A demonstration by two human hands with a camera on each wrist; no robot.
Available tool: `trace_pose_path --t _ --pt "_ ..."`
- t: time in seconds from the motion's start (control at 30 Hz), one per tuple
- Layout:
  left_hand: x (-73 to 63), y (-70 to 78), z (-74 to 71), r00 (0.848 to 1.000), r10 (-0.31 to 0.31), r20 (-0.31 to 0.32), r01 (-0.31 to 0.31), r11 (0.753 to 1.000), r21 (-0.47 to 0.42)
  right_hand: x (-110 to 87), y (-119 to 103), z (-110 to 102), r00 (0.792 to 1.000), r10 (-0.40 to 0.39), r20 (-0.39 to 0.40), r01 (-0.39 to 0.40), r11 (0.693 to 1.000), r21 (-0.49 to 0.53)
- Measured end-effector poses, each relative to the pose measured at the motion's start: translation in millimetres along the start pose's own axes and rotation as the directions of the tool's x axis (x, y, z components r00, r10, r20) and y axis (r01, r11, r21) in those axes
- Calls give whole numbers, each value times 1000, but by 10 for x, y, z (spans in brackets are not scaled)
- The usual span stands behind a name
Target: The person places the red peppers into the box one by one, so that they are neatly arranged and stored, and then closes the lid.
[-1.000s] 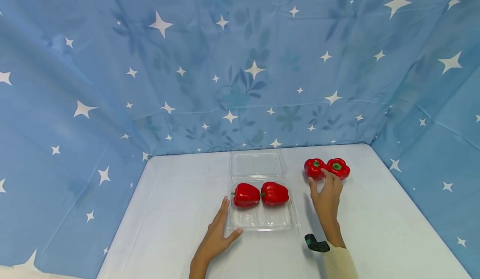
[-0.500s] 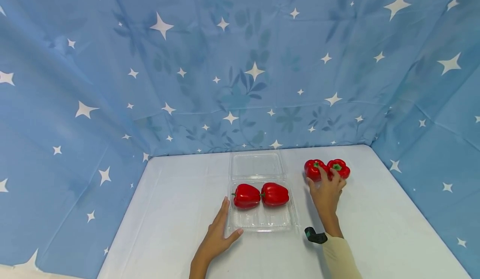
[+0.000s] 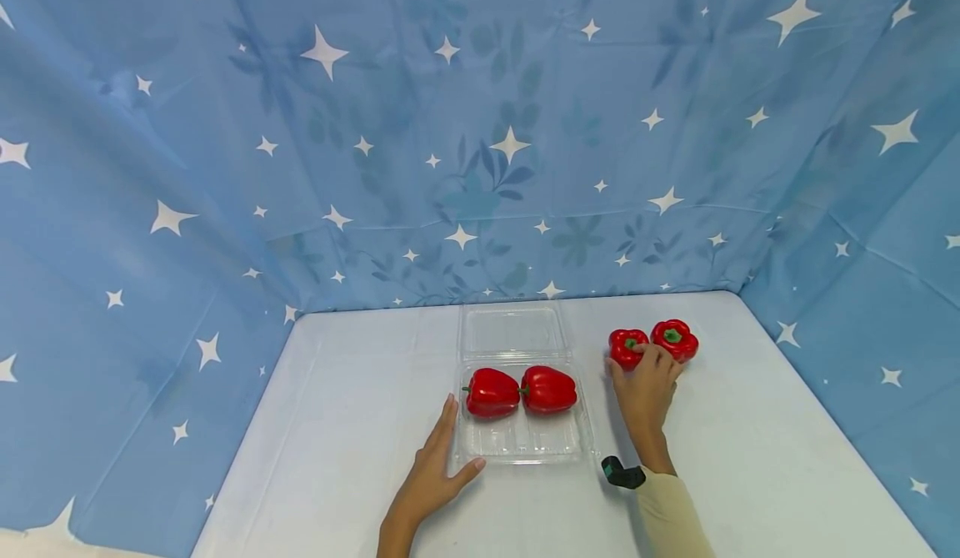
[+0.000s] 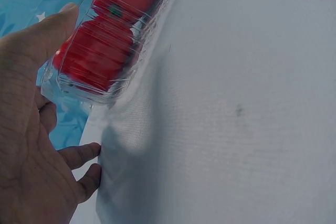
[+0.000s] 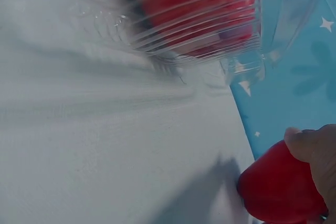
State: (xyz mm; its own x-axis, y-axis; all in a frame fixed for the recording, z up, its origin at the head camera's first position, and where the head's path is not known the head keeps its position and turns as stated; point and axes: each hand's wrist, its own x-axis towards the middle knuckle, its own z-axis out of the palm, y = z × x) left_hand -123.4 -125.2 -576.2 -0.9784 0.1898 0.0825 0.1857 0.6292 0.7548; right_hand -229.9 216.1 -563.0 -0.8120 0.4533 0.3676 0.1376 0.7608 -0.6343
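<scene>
We are seeing the right hand (image 3: pixel 647 387) gripping one red pepper, the held pepper (image 3: pixel 624 349), with its thumb bending round the left side and a finger reaching over the top near the green stem. The grip is spanning about the pepper's width, and in the right wrist view the thumb is pressing on the red skin. We are not able to tell whether this pepper is resting on the table (image 3: pixel 337 424) or hanging just above it. Just to its right, the other loose pepper (image 3: pixel 675 338) is sitting with its stem facing up.

We are finding the left hand (image 3: pixel 431 475) holding nothing, its thumb spreading wide from its fingers. It is lying along the left side of the clear plastic box (image 3: pixel 517 460), the fingertips reaching its edge and the thumb pointing toward the near left corner.

Inside the box we are seeing two red peppers lying on their sides in the back part, stems pointing left: the left boxed pepper (image 3: pixel 492 393) and the right boxed pepper (image 3: pixel 550 389). The ribbed floor is showing in front of them. The clear lid (image 3: pixel 513 329) is lying folded back behind the box.

A black strap-like device (image 3: pixel 622 474) is sitting at the right wrist, above a beige sleeve (image 3: pixel 671 512). Beyond the table, a blue star-patterned cloth (image 3: pixel 412 124) is hanging.
</scene>
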Motion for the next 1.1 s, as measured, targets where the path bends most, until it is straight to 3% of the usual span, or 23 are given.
trace_pose_path --t 0.17,0.37,0.5,0.8,1.1 --pt "-4 -6 -1 1000 -7 7 7 1000 0 -36 5 9 1000 7 -16 -7 999 37" --pt "-14 -14 18 1000 -8 12 8 1000 -3 -81 5 -24 999 32 -19 -27 973 230" --pt "-10 -7 15 1000 -8 10 8 1000 1 -65 -8 -47 1000 24 -19 -17 954 299" --pt "-7 2 5 1000 6 -3 -6 1000 -5 -67 -19 -114 992 39 121 -74 951 301" --pt "0 -7 8 1000 -1 -4 1 1000 -7 -84 -89 -196 984 -17 177 -51 925 376"
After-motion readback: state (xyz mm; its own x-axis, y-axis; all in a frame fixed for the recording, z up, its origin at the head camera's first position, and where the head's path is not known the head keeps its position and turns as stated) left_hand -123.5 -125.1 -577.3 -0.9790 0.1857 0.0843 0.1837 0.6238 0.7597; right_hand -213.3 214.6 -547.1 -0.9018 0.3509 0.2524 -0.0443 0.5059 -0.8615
